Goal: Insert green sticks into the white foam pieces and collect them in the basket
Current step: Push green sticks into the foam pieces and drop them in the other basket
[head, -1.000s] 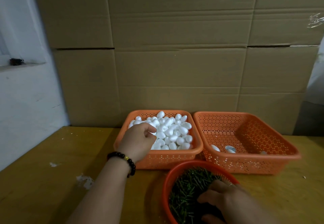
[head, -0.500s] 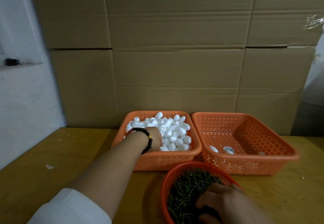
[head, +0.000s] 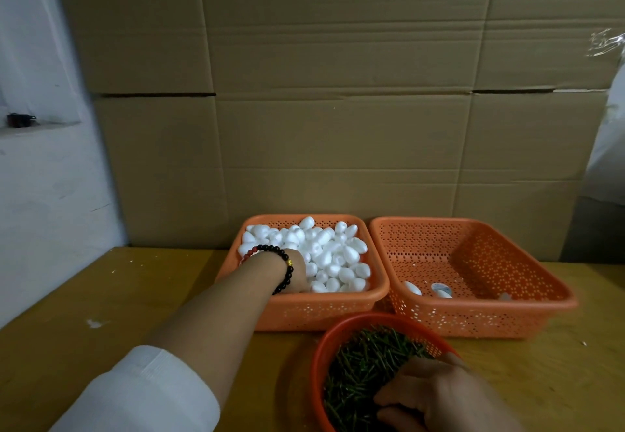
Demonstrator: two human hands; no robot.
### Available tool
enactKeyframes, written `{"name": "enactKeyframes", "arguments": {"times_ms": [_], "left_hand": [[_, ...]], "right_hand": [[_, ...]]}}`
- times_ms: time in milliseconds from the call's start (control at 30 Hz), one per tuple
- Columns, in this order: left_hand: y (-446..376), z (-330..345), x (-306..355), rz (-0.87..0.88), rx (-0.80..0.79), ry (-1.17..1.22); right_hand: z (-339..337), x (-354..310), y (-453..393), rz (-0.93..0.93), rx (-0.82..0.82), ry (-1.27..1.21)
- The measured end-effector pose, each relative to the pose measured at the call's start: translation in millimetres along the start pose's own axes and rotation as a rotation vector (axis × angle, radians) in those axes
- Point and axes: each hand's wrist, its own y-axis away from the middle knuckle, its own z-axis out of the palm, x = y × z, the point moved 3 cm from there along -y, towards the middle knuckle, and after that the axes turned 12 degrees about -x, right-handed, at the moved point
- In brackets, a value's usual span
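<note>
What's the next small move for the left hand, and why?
Probably pinch one white foam piece and lift it out toward the body. The left hand is buried in the foam basket with its fingers hidden, while the right hand is already down in the green sticks.

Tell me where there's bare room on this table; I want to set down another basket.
Widest free patch: the table left of the foam basket, beyond the left forearm. A smaller strip lies right of the stick bowl, in front of the right basket. The middle is crowded, baskets and bowl nearly touching.
</note>
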Motion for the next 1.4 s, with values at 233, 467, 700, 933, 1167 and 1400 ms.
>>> {"name": "enactKeyframes", "arguments": {"times_ms": [233, 467, 700, 933, 1167, 1400], "left_hand": [[-8, 3, -2, 0.063, 0.130, 0.082], [3, -2, -15, 0.098, 0.464, 0.378], [-6, 6, -28, 0.246, 0.420, 0.653], [4, 7, -33, 0.453, 0.447, 1.219], [43, 34, -3, 0.831, 0.108, 2.009], [70, 51, 17, 1.039, -0.250, 2.394]], "right_hand": [[-36, 91, 76, 0.115, -0.065, -0.138], [-45, 96, 84, 0.159, -0.019, -0.116], [-27, 106, 77, 0.143, 0.051, -0.166], [-27, 104, 80, 0.124, 0.118, -0.292], [-36, 104, 81, 0.154, 0.304, -0.157], [-44, 104, 79, 0.152, 0.371, -0.230]]}}
